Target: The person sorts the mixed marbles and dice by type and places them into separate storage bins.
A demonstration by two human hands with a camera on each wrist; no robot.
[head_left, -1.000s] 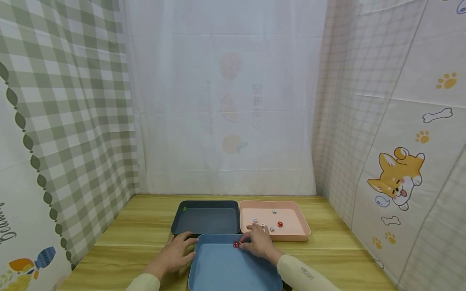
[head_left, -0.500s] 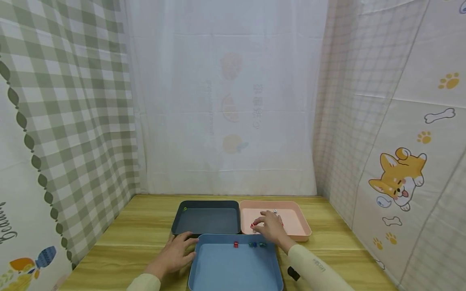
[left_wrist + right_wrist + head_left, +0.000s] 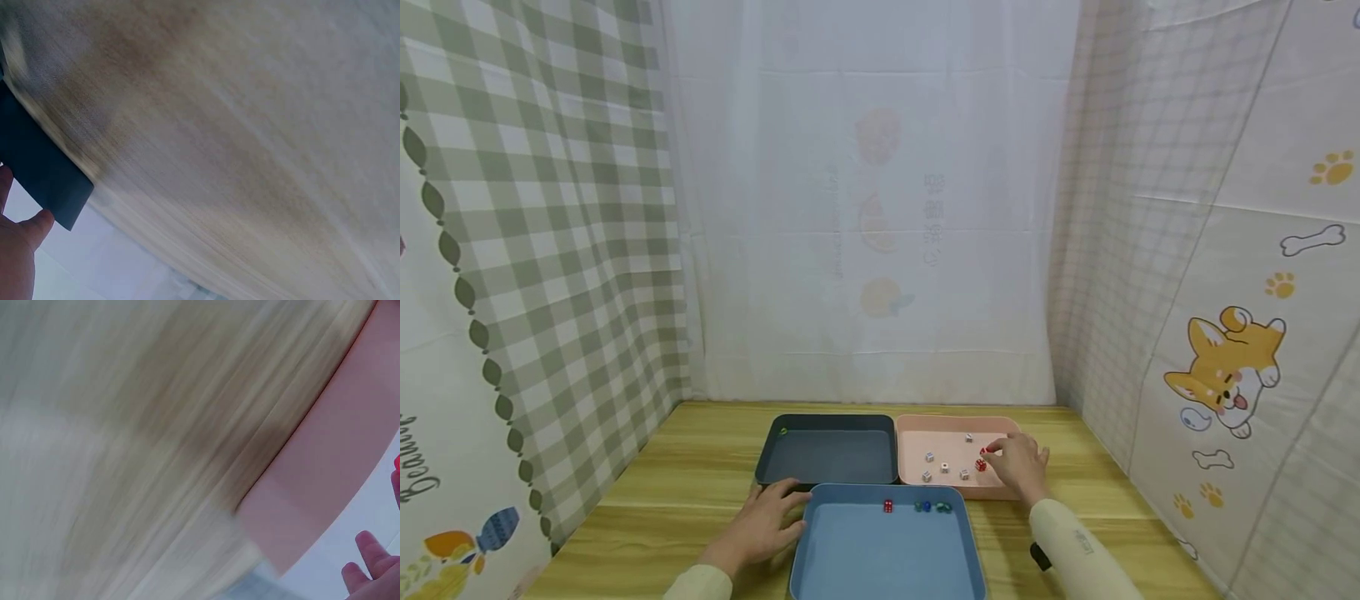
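Over the right side of the pink tray (image 3: 917, 421), my right hand (image 3: 1021, 467) pinches a red die (image 3: 984, 451) between thumb and fingertips. In the right wrist view, a bit of the red die (image 3: 397, 463) shows at the fingertips. Another red die (image 3: 981, 466) lies in the tray just below it, with several white dice (image 3: 945, 468) to the left. My left hand (image 3: 760, 527) rests with relaxed fingers at the upper left rim of the blue tray (image 3: 887, 558). One red die (image 3: 888, 506) and several small blue and green pieces (image 3: 927, 507) lie near that tray's far edge.
Behind the blue tray, a dark tray (image 3: 827, 454) stands left of the pink one, with a small yellow-green piece (image 3: 783, 432) in its far left corner. All stand on a wood-grain table (image 3: 662, 483). Cloth curtains (image 3: 865, 208) hang at the back and sides.
My right hand has moved from the blue tray's far edge to the pink tray, then across to its right side, carrying a red die. The left hand has stayed put.
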